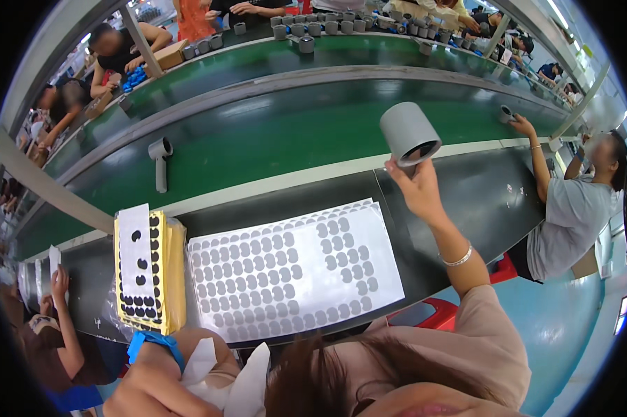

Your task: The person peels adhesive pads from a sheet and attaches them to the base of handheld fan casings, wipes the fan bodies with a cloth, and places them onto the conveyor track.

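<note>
While the right hand pinches a grey cylinder above the green belt, sticker sheets lie part-used on the table; left hand's grip unclear, work seemingly midway.

Grey cylindrical part, tilted with dark open end down-right, aloft above the green belt's near edge.
</note>
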### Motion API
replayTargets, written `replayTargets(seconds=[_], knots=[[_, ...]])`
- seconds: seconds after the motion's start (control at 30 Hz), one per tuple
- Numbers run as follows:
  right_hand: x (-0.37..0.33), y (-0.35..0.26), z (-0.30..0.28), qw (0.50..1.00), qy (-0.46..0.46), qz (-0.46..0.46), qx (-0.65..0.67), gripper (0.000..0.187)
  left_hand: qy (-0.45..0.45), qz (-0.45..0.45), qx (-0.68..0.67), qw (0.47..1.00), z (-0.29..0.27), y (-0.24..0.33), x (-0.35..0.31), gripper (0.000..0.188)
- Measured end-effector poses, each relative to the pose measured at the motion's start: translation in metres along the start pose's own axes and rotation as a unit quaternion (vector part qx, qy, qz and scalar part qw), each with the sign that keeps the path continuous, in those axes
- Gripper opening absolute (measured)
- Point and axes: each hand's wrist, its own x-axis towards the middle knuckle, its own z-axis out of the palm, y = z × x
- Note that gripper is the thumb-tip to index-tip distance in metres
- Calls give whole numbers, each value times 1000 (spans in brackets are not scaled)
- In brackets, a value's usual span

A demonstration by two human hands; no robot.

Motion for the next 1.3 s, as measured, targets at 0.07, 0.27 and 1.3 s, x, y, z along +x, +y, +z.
replayTargets(seconds=[0.07, 0.27, 1.3], knots=[[-13, -6, 9, 999, 0, 0, 42, 21, 19, 20, 15, 1000, 6, 8, -2, 61], [-35, -37, 42, 993, -41, -19, 109, 13, 30, 77, 35, 996, 21, 41, -4, 58], [-90, 16, 88, 980, -178, -38, 84, 43, 334, -534, -40, 775, 101, -91, -78, 74]])
